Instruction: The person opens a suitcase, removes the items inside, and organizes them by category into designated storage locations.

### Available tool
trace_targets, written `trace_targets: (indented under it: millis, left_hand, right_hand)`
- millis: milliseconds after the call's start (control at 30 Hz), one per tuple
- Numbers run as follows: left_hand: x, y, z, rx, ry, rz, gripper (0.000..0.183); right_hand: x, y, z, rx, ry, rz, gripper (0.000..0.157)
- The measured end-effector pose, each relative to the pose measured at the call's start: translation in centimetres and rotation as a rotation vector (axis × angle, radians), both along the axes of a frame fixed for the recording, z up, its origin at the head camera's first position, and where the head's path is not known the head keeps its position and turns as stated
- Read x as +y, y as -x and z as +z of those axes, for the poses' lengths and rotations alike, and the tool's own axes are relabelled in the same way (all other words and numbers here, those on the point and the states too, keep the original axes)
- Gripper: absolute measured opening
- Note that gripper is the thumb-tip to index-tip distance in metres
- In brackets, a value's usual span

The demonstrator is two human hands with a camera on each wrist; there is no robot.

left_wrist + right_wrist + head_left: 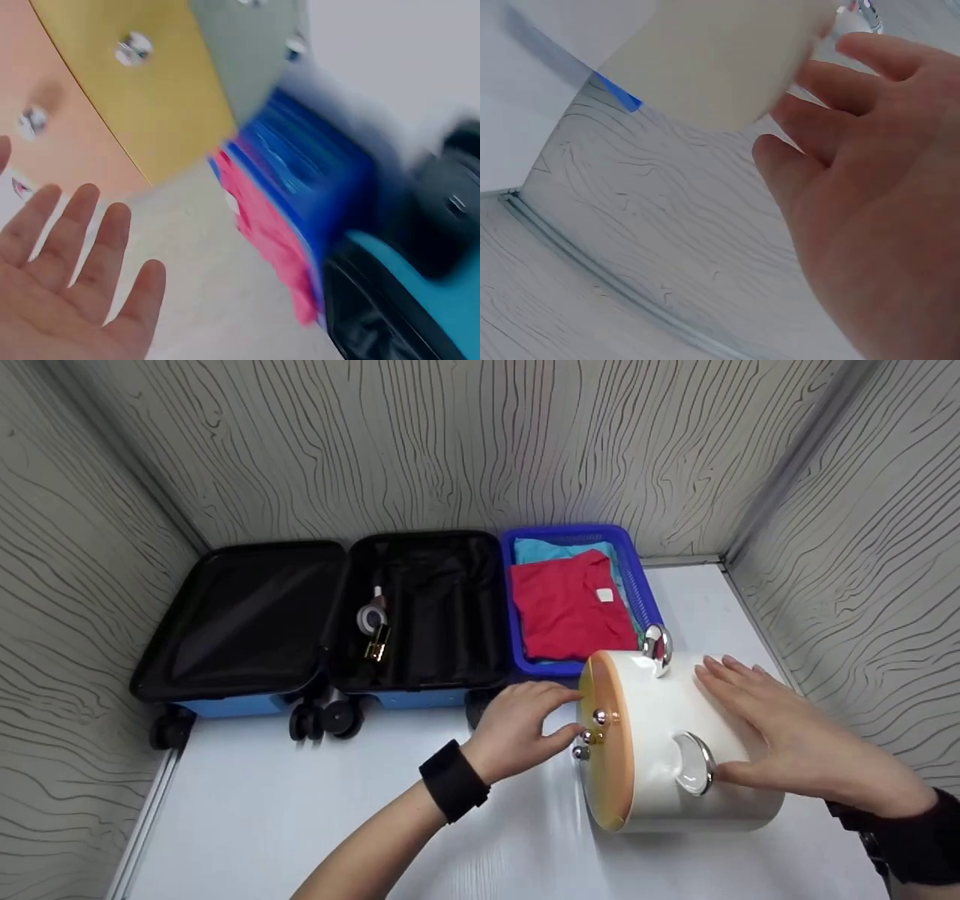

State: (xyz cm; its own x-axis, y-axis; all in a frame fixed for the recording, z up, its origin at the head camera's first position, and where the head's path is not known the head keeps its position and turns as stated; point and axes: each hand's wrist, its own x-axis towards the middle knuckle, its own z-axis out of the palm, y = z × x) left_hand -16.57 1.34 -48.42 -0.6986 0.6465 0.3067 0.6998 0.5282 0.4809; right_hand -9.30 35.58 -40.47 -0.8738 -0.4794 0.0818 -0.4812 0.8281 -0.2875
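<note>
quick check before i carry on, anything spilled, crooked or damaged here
Nothing stands out: the white box shows no visible damage, the suitcase lies open with small items in one half, and the red garment sits within the blue basket.

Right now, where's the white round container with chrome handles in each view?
Head: container, right of centre, knobbed front facing left.
Left wrist: container, upper left, knobbed front showing, cut off.
Right wrist: container, top centre, cut off.
Shared landmark: blue basket, above left of it in head, right of centre in left wrist, apparently a blue sliver upper left in right wrist.
</note>
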Motion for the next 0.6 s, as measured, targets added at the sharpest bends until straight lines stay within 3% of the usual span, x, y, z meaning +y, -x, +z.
trace_targets:
  millis: [133, 300, 433, 600]
  left_hand:
    - [1.7, -0.4, 0.1, -0.069, -0.027, 0.008, 0.042]
    - [2.7, -0.5, -0.1, -0.110, -0.073, 0.006, 0.036]
    - [3.1, -0.6, 0.0, -0.135, -0.103, 0.010, 0.028]
    - [3.5, -0.6, -0.1, -0.159, -0.136, 0.011, 0.020]
  right_hand:
    - [-0.9, 0.8, 1.2, -0.111, -0.041, -0.025, 0.114]
    - [-1.8, 2.1, 2.6, -0.227, -0.088, -0.053, 0.111]
    - [-2.4, 2.5, 2.9, -0.253, -0.120, -0.049, 0.105]
    - [-2.6, 2.5, 2.8, -0.224, -0.135, -0.041, 0.101]
